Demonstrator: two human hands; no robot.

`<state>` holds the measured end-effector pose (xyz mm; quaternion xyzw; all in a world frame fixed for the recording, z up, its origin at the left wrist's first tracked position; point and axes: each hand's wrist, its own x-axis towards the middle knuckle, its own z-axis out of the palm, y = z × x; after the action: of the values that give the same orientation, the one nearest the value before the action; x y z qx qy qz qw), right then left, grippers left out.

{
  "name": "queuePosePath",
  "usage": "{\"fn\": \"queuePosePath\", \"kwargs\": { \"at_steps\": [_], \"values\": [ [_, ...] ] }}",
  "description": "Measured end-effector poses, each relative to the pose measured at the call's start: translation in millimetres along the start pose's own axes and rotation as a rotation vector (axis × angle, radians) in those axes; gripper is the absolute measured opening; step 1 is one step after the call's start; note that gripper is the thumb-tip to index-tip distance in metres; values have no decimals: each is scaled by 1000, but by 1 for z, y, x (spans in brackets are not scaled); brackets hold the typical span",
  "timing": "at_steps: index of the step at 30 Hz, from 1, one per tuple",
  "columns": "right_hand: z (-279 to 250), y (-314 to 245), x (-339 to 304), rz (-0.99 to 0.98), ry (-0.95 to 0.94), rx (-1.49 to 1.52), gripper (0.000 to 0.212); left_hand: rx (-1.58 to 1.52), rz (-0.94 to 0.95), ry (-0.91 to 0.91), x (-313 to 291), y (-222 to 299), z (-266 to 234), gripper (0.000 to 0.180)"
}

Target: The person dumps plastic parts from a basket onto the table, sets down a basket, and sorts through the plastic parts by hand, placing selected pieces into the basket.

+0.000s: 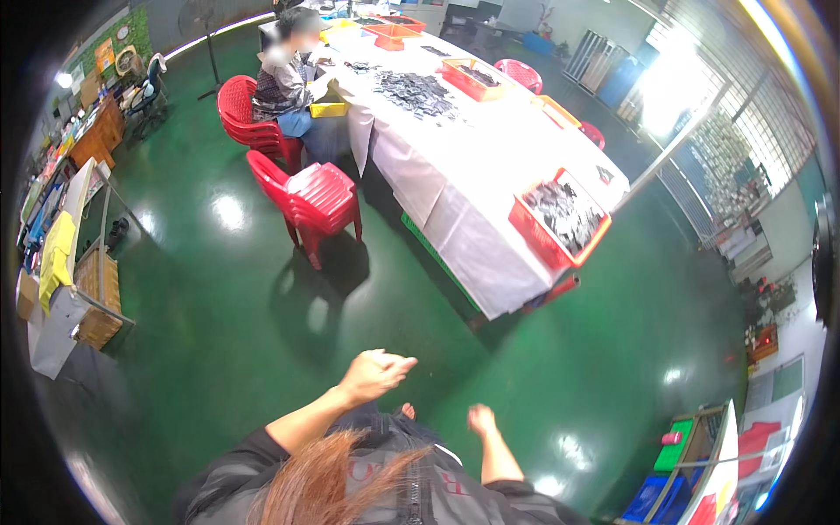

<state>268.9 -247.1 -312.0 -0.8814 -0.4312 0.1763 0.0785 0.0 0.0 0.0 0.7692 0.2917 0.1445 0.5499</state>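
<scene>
Out in front of my body, over the green floor, is my left hand. Its fingers are curled together toward the right, and nothing shows in them. My right hand hangs lower, to the right of it; it is small and blurred, so its fingers cannot be made out. Neither hand touches anything I can see. Ahead stands a long table with a white cloth. On its near right corner is a red basket of dark and silvery flat pieces. A bare foot shows below my left hand.
Stacked red chairs stand left of the table. A person sits at its far left side, near a yellow tray and a heap of dark pieces. Shelves line the left; blue and green bins stand lower right.
</scene>
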Motion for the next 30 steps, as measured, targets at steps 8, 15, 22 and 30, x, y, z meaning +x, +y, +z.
{"fn": "queuePosePath", "kwargs": {
  "at_steps": [8,15,22,30],
  "values": [
    [-254,-129,426,-249,349,741,19,-101,-116,277,230,-117,-105,35],
    [-220,-181,512,-63,86,624,23,128,125,117,508,-122,-139,38],
    [-261,-248,700,-177,168,552,32,266,303,326,774,-178,-201,33],
    [-213,-325,861,-216,152,102,82,678,-215,313,904,-274,-292,115]
  ]
}}
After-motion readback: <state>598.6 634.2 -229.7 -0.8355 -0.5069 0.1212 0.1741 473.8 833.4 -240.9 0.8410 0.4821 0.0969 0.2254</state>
